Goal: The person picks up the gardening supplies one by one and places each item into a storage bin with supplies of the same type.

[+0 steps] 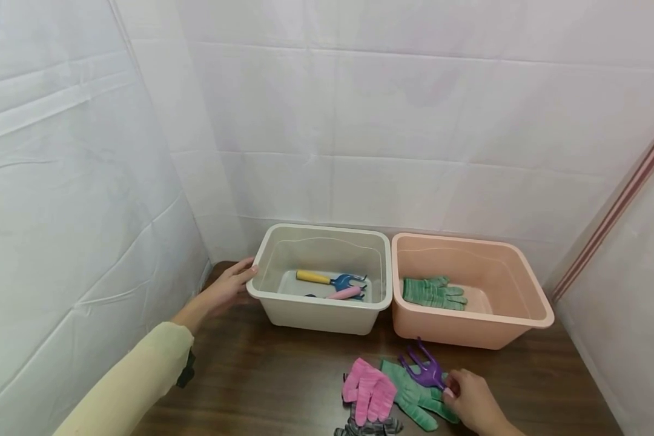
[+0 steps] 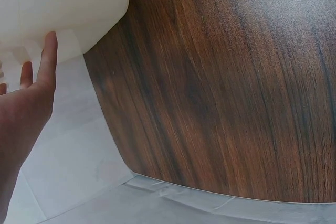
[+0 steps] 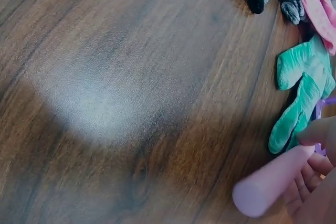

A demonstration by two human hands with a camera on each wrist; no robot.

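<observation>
My right hand (image 1: 471,399) grips the pink handle (image 3: 273,184) of a small hand fork with purple tines (image 1: 429,372). The fork overlaps a green glove (image 1: 411,393) on the table in the head view. To its left a pink glove (image 1: 369,390) lies over a grey-black glove (image 1: 367,429). My left hand (image 1: 230,287) touches the left end of a white bin (image 1: 318,315), fingers fairly straight against its outer wall (image 2: 68,14). Inside that bin lie a blue fork with a yellow handle (image 1: 313,277) and a pink-handled tool (image 1: 344,293), partly hidden by the front rim.
A peach bin (image 1: 469,330) stands right of the white one, close beside it, with a green glove (image 1: 435,293) inside. Both are on a dark wooden table (image 1: 261,375). White sheeting (image 1: 327,121) hangs behind and at both sides.
</observation>
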